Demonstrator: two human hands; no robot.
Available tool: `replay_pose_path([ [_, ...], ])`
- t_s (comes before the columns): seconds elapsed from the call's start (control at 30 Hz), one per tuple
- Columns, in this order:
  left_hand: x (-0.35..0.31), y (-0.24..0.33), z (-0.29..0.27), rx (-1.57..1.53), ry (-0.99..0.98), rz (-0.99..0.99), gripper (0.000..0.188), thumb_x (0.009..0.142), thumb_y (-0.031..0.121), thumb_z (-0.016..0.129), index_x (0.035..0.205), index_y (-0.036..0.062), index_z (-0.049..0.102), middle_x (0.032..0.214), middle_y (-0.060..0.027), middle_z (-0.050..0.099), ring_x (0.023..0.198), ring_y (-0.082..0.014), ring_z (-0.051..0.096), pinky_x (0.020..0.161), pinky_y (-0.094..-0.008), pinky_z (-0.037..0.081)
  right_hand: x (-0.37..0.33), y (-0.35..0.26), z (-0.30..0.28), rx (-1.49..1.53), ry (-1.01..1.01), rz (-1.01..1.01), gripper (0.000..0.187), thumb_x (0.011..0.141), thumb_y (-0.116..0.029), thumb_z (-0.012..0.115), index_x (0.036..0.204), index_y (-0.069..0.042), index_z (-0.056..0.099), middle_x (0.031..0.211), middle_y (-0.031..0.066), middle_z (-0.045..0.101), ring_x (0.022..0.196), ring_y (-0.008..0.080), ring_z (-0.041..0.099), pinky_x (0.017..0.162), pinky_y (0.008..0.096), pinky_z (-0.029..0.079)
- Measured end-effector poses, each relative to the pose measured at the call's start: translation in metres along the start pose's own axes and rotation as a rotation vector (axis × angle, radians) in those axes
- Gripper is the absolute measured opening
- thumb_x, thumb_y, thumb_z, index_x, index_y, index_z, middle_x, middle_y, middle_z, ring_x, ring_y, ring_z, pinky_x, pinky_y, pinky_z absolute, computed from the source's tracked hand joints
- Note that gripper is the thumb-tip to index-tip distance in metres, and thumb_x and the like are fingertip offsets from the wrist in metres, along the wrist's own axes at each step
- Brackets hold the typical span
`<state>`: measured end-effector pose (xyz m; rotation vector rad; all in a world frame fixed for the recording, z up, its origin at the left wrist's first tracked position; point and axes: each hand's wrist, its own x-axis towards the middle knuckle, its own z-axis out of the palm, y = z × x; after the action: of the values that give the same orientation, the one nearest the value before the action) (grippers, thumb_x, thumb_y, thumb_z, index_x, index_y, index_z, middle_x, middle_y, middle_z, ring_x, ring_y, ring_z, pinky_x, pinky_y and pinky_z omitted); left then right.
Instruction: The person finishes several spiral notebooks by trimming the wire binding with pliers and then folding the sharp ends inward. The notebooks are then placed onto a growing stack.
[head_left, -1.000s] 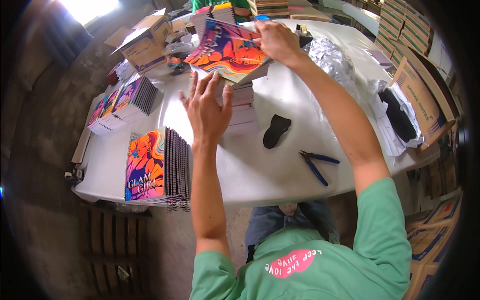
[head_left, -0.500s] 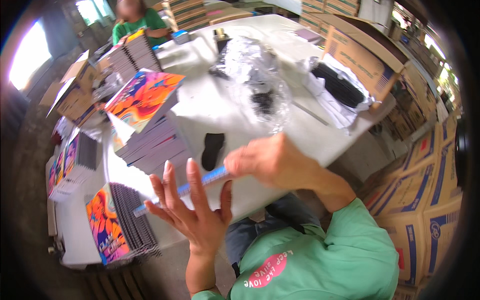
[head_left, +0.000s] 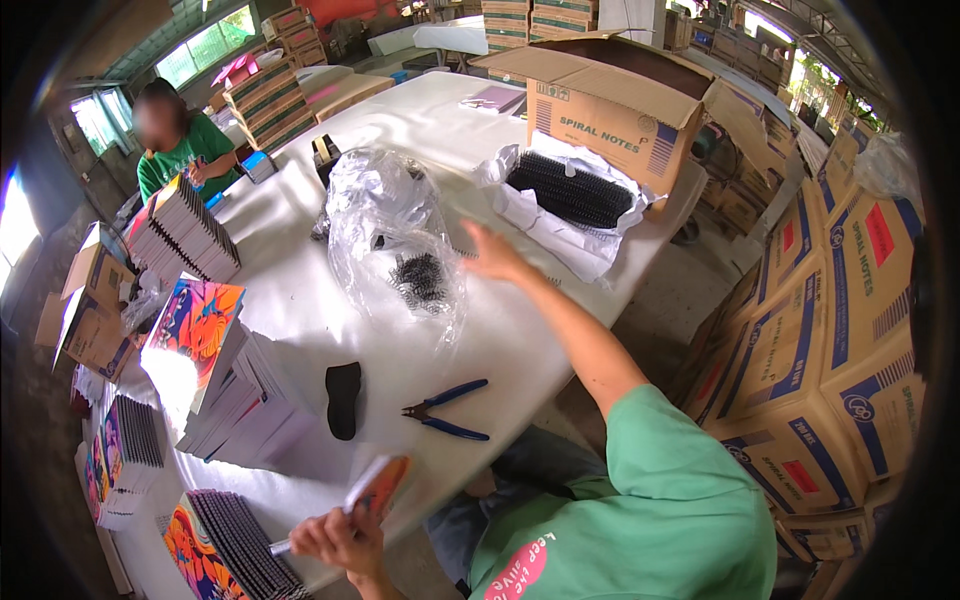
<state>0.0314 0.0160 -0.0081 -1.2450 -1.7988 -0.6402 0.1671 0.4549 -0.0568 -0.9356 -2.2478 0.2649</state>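
Observation:
My left hand (head_left: pixel 342 540), low by the table's near edge, is closed around an unbound notebook (head_left: pixel 380 487) with an orange cover, tilted up on its edge. My right hand (head_left: pixel 490 252) reaches over the middle of the table, fingers stretched, holding nothing visible. It is just right of a clear plastic bag (head_left: pixel 385 200) with black spiral coils (head_left: pixel 418 280) in and about it. Beyond it, more black coils (head_left: pixel 570 190) lie in white paper (head_left: pixel 590 250). Blue-handled cutters (head_left: pixel 445 410) and a flat black piece (head_left: pixel 343 400) lie on the white table (head_left: pixel 480 345).
Stacked notebooks (head_left: pixel 240 400) stand at left, with spiral-bound notebooks (head_left: pixel 225 540) nearer. An open carton (head_left: pixel 610 120) stands at the far right edge; more cartons (head_left: pixel 800 370) are piled beside the table. A co-worker in green (head_left: pixel 185 150) is at far left.
My right hand has left the notebook and moved away toward the coils. My left hand now grips the notebook, lower down. The view has shifted, and the cutters show.

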Motion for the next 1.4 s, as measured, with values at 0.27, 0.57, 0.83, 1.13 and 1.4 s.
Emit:
replay_pose_path([
  [0.27,-0.005,-0.009,0.004,0.046,0.01,0.12,0.02,0.085,0.027,0.059,0.098,0.0141,0.067,0.071,-0.0008,0.046,0.076,-0.0214,0.048,0.098,-0.05,0.028,-0.016,-0.039,-0.053,-0.193,-0.085,0.237,0.055,0.08,-0.004,0.052,0.132,-0.001,0.036,0.109,0.0218,0.053,0.099,0.0352,0.057,0.076,0.0457,0.05],
  [0.57,-0.006,0.029,0.006,-0.072,-0.11,-0.213,0.054,0.068,0.051,0.069,0.098,0.0097,0.05,0.086,-0.0062,0.048,0.107,-0.0334,0.05,0.105,-0.0618,-0.005,-0.107,-0.17,-0.134,0.765,-0.426,-0.145,0.021,0.088,-0.009,0.059,0.107,-0.007,0.066,0.077,0.0088,0.062,0.066,0.0151,0.053,0.066,0.0254,0.044],
  [0.83,0.018,0.059,0.024,0.016,0.127,-0.39,0.066,0.056,0.067,0.072,0.075,0.0112,0.041,0.084,-0.007,0.04,0.104,-0.0354,0.045,0.102,-0.0654,0.002,-0.132,-0.212,-0.102,0.832,-0.482,-0.232,0.022,0.08,-0.001,0.064,0.1,-0.008,0.069,0.083,0.005,0.061,0.07,0.0154,0.055,0.063,0.0269,0.045],
  [1.13,0.015,0.056,0.026,-0.003,0.041,-0.366,0.058,0.063,0.062,0.071,0.075,0.0126,0.042,0.081,-0.0068,0.039,0.09,-0.0298,0.045,0.104,-0.063,0.005,-0.114,-0.222,-0.109,0.751,-0.774,-0.29,0.02,0.086,-0.001,0.056,0.103,-0.005,0.066,0.072,0.0079,0.056,0.065,0.0161,0.054,0.062,0.026,0.044],
  [1.4,0.014,0.056,0.016,0.016,-0.033,-0.325,0.06,0.061,0.069,0.066,0.073,0.0133,0.047,0.082,-0.0067,0.039,0.09,-0.0295,0.043,0.101,-0.0613,0.011,-0.1,-0.213,-0.101,0.875,-0.72,-0.229,0.019,0.088,-0.001,0.053,0.102,-0.003,0.066,0.07,0.0029,0.052,0.063,0.0109,0.046,0.061,0.0243,0.041],
])
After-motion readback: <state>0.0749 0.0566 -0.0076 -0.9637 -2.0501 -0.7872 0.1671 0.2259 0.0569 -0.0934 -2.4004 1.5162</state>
